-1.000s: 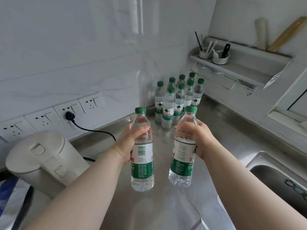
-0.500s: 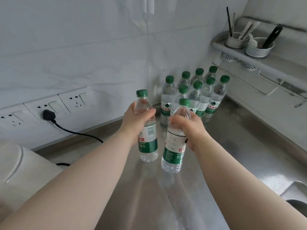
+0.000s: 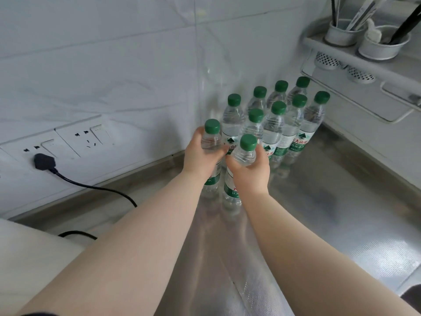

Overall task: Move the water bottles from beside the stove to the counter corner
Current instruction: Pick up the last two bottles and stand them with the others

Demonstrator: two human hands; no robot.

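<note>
Two water bottles are being held upright side by side, one per hand. The left bottle (image 3: 211, 139) is gripped around its shoulder by the left hand (image 3: 200, 156), and the right bottle (image 3: 245, 153) is gripped just under its green cap by the right hand (image 3: 250, 172). The hands are pretty much knuckle to knuckle, both wrapped tight around their bottles. Both bases are down low over the steel counter (image 3: 330, 213), but whether they're actually touching it can't be told, since the reflections muddy it. Straight ahead of the fingers, the corner is already packed: eight more green-capped bottles (image 3: 280, 124) are lined up in two rows of four, right against the tiled wall. The nearest ones sit just beyond the held pair, so the way further in is blocked by that bunch. Off to the left of the left hand, a row of wall sockets (image 3: 84, 137) can be seen, with a black plug (image 3: 44, 161) pushed in and its cable (image 3: 95, 188) draped down onto the counter. Near the left elbow, part of a white appliance (image 3: 34, 252) is cut off by the frame edge. Up and to the right of the right hand, a wall shelf (image 3: 319, 42) is mounted, with two small white cups (image 3: 383, 46) stuffed with utensils. A rail (image 3: 396, 115) is hung underneath it, well clear of the bottles.
</note>
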